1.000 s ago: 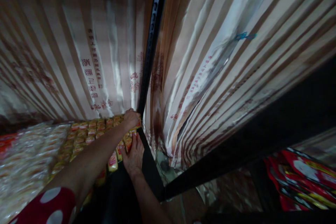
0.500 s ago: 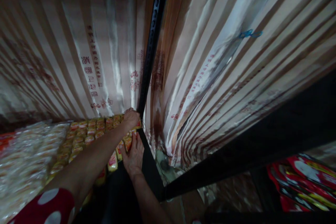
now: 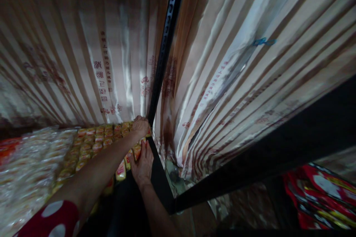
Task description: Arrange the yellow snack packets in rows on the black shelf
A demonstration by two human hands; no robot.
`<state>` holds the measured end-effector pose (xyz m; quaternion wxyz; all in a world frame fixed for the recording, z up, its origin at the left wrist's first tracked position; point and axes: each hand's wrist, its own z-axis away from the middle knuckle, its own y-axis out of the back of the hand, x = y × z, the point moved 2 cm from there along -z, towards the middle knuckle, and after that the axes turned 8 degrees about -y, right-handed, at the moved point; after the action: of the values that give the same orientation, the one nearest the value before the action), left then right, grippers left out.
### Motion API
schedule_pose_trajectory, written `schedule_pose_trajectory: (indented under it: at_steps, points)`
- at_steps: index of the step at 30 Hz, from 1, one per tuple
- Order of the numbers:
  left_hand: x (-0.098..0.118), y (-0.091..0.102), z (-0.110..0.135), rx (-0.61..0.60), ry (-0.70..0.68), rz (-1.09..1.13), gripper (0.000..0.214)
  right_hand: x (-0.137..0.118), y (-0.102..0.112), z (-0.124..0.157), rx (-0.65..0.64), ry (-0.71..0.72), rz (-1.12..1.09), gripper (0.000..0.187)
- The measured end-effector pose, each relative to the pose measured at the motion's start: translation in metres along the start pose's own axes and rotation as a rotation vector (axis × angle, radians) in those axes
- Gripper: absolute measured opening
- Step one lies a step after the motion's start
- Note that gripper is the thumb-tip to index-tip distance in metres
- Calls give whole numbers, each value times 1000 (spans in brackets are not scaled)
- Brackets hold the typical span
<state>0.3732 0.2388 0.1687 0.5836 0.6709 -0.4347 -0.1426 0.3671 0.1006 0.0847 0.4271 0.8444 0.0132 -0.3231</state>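
Observation:
My left hand (image 3: 140, 126) reaches across to the far corner of the shelf, over rows of small yellow-and-red wrapped packets (image 3: 98, 139). Its fingers are bent down on the packets, and their tips are hidden. Nearer to me, my right hand (image 3: 143, 164) lies with fingers stretched along the end of the rows, its thumb apart. An orange-and-yellow packet (image 3: 136, 152) sits between that thumb and the fingers, touched by them. Just left of the thumb, a yellow packet with a pink-red label (image 3: 120, 172) stands at the front of the rows.
Clear-wrapped packs (image 3: 33, 163) fill the shelf's left side, with a red pack (image 3: 9, 148) beyond. A black slotted post (image 3: 164, 48) rises at the corner before pleated printed curtains (image 3: 222, 63). A black beam (image 3: 250, 152) runs right, above red bags (image 3: 322, 192).
The view has shifted slightly, so the shelf and curtains sit a little farther right. Both hands stay at nearly the same places on the packets.

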Motion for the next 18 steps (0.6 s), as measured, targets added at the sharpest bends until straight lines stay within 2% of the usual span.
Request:
schedule_pose_trajectory:
  at_steps: [5, 10, 14, 18]
  points:
    - [14, 16, 12, 74, -1, -52, 29, 4, -5, 1, 13, 5, -13, 66]
    - [32, 28, 49, 226, 7, 63, 32, 9, -11, 1, -25, -23, -9, 66]
    - [52, 41, 105, 329, 103, 254, 33, 13, -13, 0, -78, -26, -15, 59]
    - [72, 42, 190, 374, 199, 466, 29, 11, -10, -1, -85, -43, -57, 63]
